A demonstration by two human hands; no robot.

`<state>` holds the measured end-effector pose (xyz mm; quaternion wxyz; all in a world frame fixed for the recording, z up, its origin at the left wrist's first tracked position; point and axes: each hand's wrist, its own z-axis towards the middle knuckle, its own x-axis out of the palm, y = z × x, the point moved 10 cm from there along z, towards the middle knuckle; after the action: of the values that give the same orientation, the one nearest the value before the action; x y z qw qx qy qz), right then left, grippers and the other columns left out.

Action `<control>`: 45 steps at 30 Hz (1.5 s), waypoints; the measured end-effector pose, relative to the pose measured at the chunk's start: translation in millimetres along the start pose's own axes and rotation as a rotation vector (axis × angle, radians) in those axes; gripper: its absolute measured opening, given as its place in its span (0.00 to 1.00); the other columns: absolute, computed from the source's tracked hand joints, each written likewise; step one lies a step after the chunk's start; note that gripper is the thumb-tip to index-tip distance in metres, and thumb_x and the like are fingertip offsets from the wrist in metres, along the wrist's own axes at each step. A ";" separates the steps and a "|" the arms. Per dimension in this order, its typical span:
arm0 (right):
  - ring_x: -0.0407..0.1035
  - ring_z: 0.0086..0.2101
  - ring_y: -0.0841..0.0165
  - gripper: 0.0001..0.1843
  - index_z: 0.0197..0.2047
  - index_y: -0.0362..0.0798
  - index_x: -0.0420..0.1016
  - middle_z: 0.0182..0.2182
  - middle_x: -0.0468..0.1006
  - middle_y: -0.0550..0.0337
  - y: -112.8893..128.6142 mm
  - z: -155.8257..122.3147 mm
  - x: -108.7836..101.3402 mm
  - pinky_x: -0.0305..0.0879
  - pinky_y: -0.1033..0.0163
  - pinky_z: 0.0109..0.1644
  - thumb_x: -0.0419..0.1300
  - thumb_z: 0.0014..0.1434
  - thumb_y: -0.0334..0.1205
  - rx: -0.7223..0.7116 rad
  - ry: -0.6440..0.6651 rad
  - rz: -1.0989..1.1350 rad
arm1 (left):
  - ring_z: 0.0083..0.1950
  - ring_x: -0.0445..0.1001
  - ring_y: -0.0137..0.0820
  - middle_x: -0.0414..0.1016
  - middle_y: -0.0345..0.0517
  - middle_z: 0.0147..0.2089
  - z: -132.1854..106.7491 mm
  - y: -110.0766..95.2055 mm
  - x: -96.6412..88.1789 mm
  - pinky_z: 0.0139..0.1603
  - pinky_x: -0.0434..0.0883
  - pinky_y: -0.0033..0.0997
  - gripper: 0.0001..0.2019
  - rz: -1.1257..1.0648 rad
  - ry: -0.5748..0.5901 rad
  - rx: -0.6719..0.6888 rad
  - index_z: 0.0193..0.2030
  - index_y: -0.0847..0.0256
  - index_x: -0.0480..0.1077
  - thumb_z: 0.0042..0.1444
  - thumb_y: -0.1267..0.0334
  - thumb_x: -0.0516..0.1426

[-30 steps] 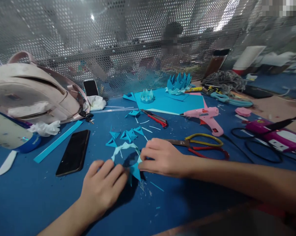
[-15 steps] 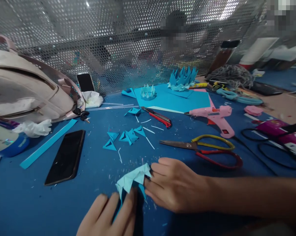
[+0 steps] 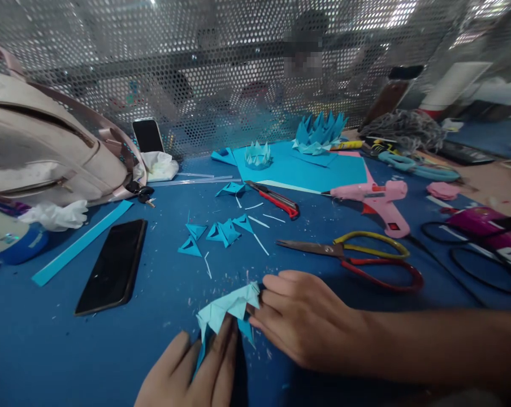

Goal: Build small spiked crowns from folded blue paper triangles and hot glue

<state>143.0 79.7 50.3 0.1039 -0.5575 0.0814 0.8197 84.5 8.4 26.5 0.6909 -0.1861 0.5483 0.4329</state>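
A folded piece of light blue paper [image 3: 228,310] stands on the blue table [image 3: 154,339] close to me. My left hand [image 3: 196,373] rests at the bottom edge with its fingers pressed together on the paper's lower left end. My right hand [image 3: 304,319] comes in from the right and pinches the paper's right end with bent fingers. Several small folded blue triangles [image 3: 215,233] lie just beyond the paper.
Scissors [image 3: 357,254] with yellow and red handles, a pink glue gun [image 3: 376,198] and a red box cutter [image 3: 276,200] lie to the right and beyond. A black phone [image 3: 111,265] and blue paper strip [image 3: 79,243] lie left, beside a pale backpack [image 3: 47,152]. A perforated metal screen [image 3: 221,73] closes the back.
Both hands have drawn the folded paper nearer to me and down in view. The view has dipped slightly; in the last half second little has moved.
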 end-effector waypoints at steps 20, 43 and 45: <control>0.58 0.27 0.65 0.14 0.29 0.46 0.72 0.22 0.70 0.59 8.3 -1.0 -9.3 0.42 0.56 0.29 0.53 0.67 0.36 -0.109 -0.100 -0.120 | 0.26 0.77 0.33 0.81 0.61 0.49 14.7 0.3 -19.9 0.27 0.69 0.34 0.20 0.013 -0.126 0.094 0.46 0.71 0.77 0.61 0.78 0.44; 0.57 0.27 0.64 0.11 0.27 0.47 0.69 0.22 0.68 0.58 12.7 -2.8 -2.0 0.44 0.57 0.29 0.52 0.60 0.29 -0.113 -0.076 -0.121 | 0.21 0.73 0.30 0.81 0.61 0.48 8.6 -6.9 -13.2 0.26 0.65 0.34 0.14 0.133 -0.114 0.041 0.46 0.68 0.76 0.64 0.71 0.50; 0.58 0.28 0.64 0.09 0.27 0.47 0.69 0.22 0.69 0.58 10.8 -0.1 -0.2 0.45 0.57 0.29 0.54 0.58 0.30 -0.097 -0.045 -0.091 | 0.22 0.74 0.31 0.81 0.62 0.48 9.0 -5.6 -12.4 0.25 0.64 0.35 0.13 0.115 -0.101 0.026 0.46 0.69 0.76 0.64 0.71 0.51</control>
<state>140.4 69.2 50.6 0.1156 -0.5462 0.0138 0.8295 94.1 6.9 39.6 0.6940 -0.1230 0.5281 0.4736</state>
